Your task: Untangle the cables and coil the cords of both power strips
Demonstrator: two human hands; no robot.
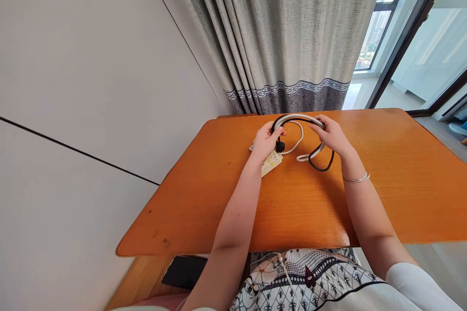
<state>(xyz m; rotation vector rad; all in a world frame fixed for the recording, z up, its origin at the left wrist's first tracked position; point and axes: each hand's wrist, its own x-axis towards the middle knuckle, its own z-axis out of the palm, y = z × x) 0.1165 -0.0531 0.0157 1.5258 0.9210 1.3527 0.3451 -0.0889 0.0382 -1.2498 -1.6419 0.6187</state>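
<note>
Between my two hands a bundle of white and black cables (299, 116) arches above the tabletop. My left hand (266, 140) pinches the bundle's left end, and a black plug (280, 146) hangs just beside its fingers. At the other end my right hand (331, 135) is closed round the cables. Loops of black cable (321, 170) and white cable droop below the right hand. A cream power strip (272, 163) lies on the table under my left hand, partly hidden by it. A white cord (301, 136) curves from near the strip.
The orange wooden table (204, 194) has rounded corners. A white wall (91, 82) runs along its left, and grey curtains (292, 34) hang behind it. Glass doors (426, 53) stand at the right. Below the table's front edge is a dark flat object (185, 272).
</note>
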